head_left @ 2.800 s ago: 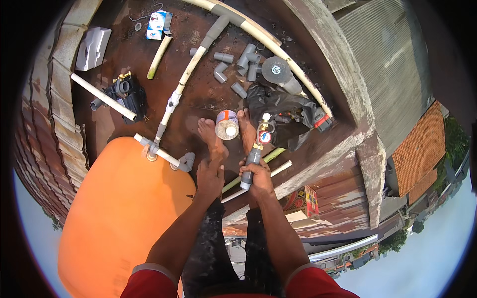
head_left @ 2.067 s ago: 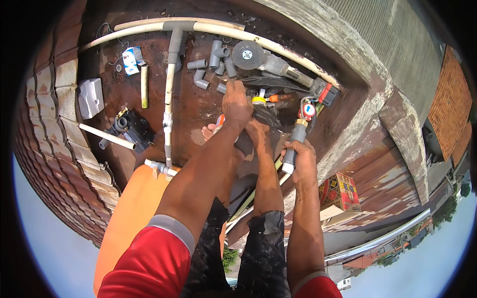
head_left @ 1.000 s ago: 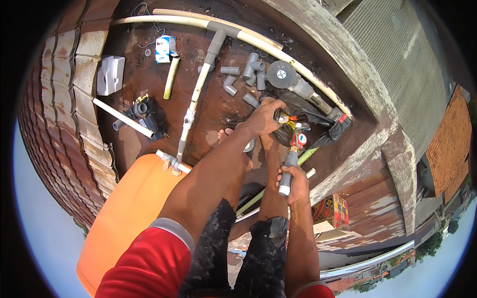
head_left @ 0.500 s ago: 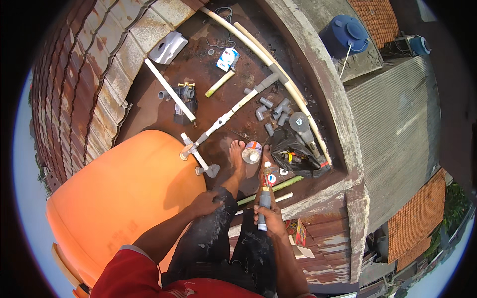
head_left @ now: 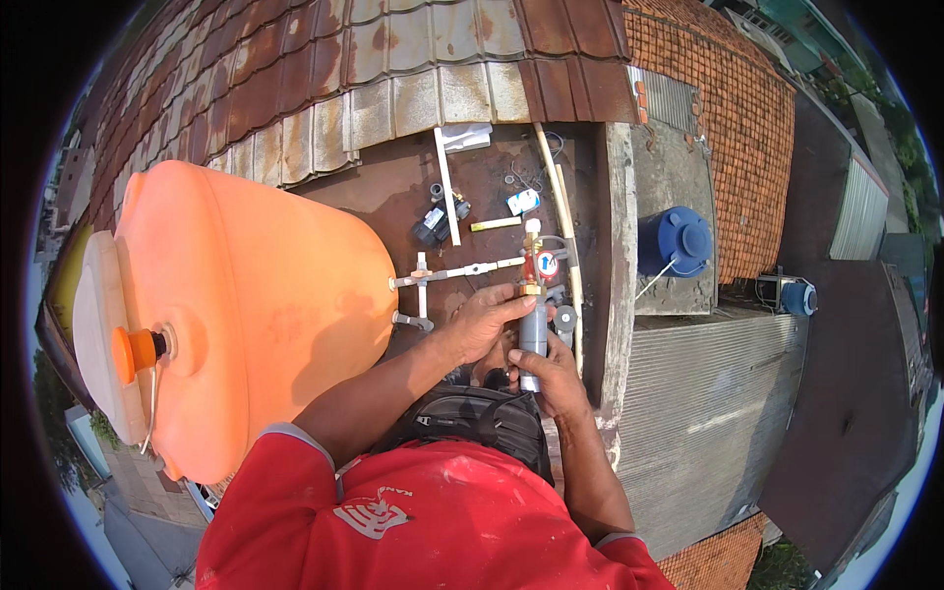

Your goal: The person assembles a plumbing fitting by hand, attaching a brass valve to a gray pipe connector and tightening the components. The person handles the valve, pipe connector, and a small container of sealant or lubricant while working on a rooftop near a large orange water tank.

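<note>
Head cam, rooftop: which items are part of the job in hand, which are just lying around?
In hand:
- grey pipe piece with brass valve, gripped by left hand and right hand

Lying about:
- white pipe run at the orange tank
- loose white pipe
- blue tank

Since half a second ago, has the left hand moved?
Yes. The left hand left the knee beside the orange tank and now grips the grey pipe piece, above the right hand.

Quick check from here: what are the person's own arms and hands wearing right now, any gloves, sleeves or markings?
No gloves: the left hand and right hand are bare, as are both forearms. The short red shirt sleeves end above the elbows, with a pale grey band at each cuff. The shirt carries a small white printed emblem. No watch or rings show.
</note>
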### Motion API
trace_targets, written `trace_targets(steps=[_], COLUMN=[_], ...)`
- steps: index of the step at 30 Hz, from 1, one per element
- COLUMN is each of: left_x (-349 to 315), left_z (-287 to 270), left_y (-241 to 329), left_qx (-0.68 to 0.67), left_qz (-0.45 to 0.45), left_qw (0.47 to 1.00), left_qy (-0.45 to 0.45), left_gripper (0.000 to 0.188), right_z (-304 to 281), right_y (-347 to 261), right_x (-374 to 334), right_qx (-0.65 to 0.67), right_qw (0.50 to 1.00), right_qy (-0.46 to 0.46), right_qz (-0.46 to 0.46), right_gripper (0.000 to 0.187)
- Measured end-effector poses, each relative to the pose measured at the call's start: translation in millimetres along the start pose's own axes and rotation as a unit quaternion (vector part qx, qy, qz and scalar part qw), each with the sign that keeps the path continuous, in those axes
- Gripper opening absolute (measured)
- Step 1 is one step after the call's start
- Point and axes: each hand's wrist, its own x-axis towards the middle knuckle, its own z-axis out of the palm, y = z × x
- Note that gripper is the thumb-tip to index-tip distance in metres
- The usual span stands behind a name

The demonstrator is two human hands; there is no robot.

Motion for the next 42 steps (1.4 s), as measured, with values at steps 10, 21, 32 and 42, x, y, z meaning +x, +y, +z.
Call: trace_targets(steps=[10, 21, 32, 42], left_x=[-55, -61, -69, -95], left_z=[72, 111, 105, 109], left_y=[88, 85, 96, 107], left_qx=[-0.126, 0.025, -0.145, -0.208], left_qz=[0.164, 0.193, 0.157, 0.16], left_qw=[0.955, 0.98, 0.965, 0.944], left_qy=[-0.211, -0.051, -0.151, -0.199], left_gripper=[0.025, 0.018, 0.017, 0.047], right_z=[70, 81, 80, 99], right_y=[-73, -69, -76, -82], right_x=[-61, -59, -86, -101], right_qx=[-0.038, -0.232, -0.264, -0.247], right_qw=[0.985, 0.968, 0.949, 0.954], right_qy=[-0.162, 0.004, 0.038, 0.029], right_qz=[-0.051, -0.091, -0.17, -0.166], right_gripper=[0.027, 0.032, 0.037, 0.041])
